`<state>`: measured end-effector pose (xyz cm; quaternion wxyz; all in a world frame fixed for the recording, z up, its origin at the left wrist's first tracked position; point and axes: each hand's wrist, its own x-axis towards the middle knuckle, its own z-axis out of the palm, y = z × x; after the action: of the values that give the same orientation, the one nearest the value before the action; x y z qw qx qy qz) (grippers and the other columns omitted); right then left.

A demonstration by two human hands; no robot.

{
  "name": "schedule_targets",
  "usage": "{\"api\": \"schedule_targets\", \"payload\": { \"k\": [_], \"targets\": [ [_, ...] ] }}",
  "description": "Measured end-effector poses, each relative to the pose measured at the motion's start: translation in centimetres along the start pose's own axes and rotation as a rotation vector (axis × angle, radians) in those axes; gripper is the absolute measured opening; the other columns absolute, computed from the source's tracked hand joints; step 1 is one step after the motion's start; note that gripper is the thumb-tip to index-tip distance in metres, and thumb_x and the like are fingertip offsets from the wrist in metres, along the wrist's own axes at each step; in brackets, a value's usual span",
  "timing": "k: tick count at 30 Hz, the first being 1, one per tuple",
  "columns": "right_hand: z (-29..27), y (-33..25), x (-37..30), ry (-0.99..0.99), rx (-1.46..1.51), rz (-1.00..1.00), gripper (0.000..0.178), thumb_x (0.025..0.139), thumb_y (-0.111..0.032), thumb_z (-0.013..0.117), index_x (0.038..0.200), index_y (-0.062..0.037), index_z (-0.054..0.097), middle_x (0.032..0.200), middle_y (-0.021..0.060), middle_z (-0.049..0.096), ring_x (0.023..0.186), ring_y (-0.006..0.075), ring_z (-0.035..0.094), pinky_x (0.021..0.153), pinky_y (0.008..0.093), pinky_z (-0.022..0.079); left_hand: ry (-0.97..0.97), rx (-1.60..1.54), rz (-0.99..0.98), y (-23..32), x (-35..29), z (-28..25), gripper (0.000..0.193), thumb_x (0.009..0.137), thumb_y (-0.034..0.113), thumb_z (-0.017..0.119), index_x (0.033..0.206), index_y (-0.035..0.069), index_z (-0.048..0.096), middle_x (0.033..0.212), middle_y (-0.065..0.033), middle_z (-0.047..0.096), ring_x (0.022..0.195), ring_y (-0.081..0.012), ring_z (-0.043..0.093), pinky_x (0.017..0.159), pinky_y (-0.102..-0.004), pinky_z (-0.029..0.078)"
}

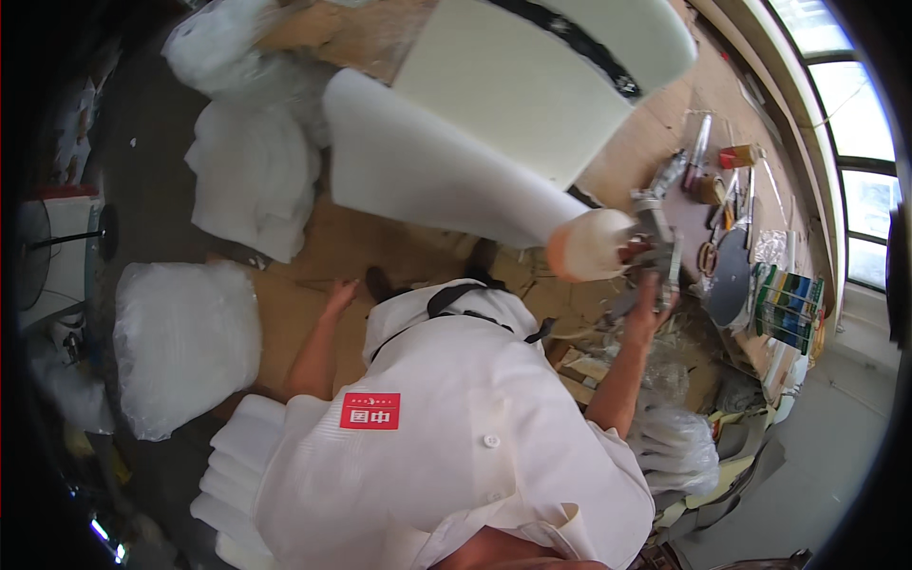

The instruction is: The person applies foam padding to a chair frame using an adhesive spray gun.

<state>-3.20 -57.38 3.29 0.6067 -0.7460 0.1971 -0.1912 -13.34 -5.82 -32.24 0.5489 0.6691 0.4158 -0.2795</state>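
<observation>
My right hand [650,306] grips a metal spray gun [654,228] at the right edge of the workbench. A translucent plastic cup [591,245] with some orange-tinted liquid is attached to the gun. Lower on the left, my left hand [340,296] hangs beside my body with its fingers apart and nothing in it. In front of me lies a large off-white panel [513,85] with a black strip [570,36] across its far part. A white foam sheet [427,161] lies along the panel's near side, its right end close to the cup.
Stacked foam sheets [255,180] and a plastic-wrapped bundle [188,347] stand at the left. Brushes, scissors [707,258], a grey disc [730,275] and a green-striped box [788,306] crowd the bench's right end. Offcuts and plastic bags [676,446] lie at my lower right.
</observation>
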Motion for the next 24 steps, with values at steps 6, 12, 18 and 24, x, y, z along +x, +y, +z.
{"api": "schedule_targets", "payload": {
  "k": [6, 12, 18, 24],
  "targets": [
    [6.1, -7.4, -3.5, 0.151, 0.101, -0.149, 0.039, 0.096, -0.018, 0.051, 0.128, 0.0043, 0.05, 0.119, 0.0161, 0.059, 0.104, 0.0259, 0.06, 0.093, 0.0399, 0.047, 0.041, 0.193, 0.153, 4.7, 3.8, -8.0, 0.037, 0.085, 0.029, 0.064, 0.107, 0.0, 0.061, 0.093, -0.0098, 0.066, 0.078, -0.0197, 0.062, 0.07, -0.0342, 0.049],
    [14.8, -11.9, -4.8, -0.059, 0.225, -0.202, 0.037, 0.095, -0.022, 0.049, 0.117, 0.0076, 0.054, 0.103, 0.0179, 0.064, 0.091, 0.0258, 0.063, 0.087, 0.0367, 0.047, 0.0, 0.161, 0.258, 12.1, 9.6, -13.0, 0.033, 0.086, 0.03, 0.063, 0.106, 0.004, 0.06, 0.089, -0.0075, 0.064, 0.08, -0.0174, 0.061, 0.069, -0.0324, 0.048],
    [23.9, -12.9, -0.9, -0.083, 0.201, -0.096, 0.043, 0.096, -0.026, 0.05, 0.123, 0.0072, 0.052, 0.106, 0.0162, 0.064, 0.093, 0.0249, 0.064, 0.088, 0.0373, 0.048, -0.093, -0.356, 0.026, 18.7, 12.4, -13.9, 0.023, 0.088, 0.032, 0.062, 0.091, 0.01, 0.055, 0.072, -0.0006, 0.053, 0.062, -0.0138, 0.052, 0.054, -0.0296, 0.042],
    [33.9, -17.3, 4.3, -0.157, 0.111, -0.143, 0.034, 0.095, -0.02, 0.053, 0.121, 0.003, 0.051, 0.1, 0.0121, 0.063, 0.092, 0.0186, 0.063, 0.083, 0.0318, 0.048, -0.1, -0.19, -0.157, 19.8, 14.8, -18.5, 0.019, 0.089, 0.027, 0.06, 0.09, 0.009, 0.054, 0.071, -0.002, 0.052, 0.062, -0.0146, 0.053, 0.054, -0.0295, 0.042]
  ]
}}
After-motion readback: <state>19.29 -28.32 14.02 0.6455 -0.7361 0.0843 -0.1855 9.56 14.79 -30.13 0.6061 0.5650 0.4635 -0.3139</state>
